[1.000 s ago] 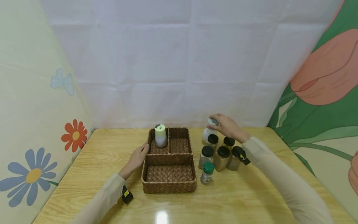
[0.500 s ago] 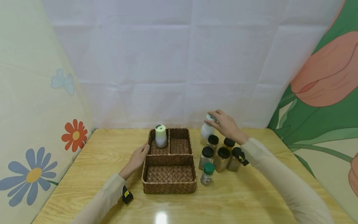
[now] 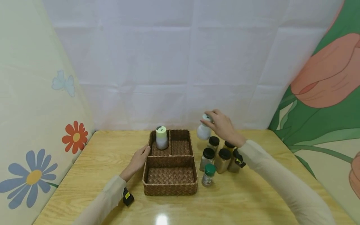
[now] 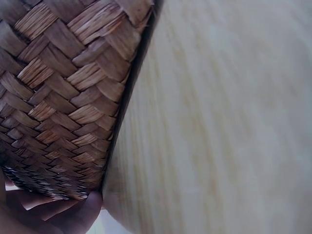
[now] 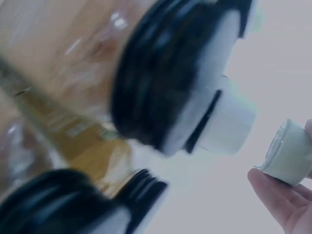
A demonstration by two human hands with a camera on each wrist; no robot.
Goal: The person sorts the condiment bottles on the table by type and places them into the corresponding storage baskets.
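White bottle (image 3: 203,132) and right hand (image 3: 223,125) met toward the far edge of the table (image 3: 239,200) in the head view: curled fingers held the bottle by its top, and it appeared lifted just off the wood, right of the woven basket (image 3: 170,189) and outside it. The left hand (image 3: 137,159) touched the basket's left wall. A yellow-capped bottle (image 3: 161,137) stood upright in the far-left of three compartments. Five black-lidded jars (image 3: 207,161) and one green-lidded jar (image 3: 208,177) stood on the table beside the basket. By that count, the work seemed near its start: of eight containers, one was in the basket, one in hand and six left outside.

The left wrist view showed fingers at the basket's woven wall; whether they gripped it could not be told.

The right wrist view showed fingers pinching the pale cap (image 5: 288,155), with black lids (image 5: 170,83) blurred close by.
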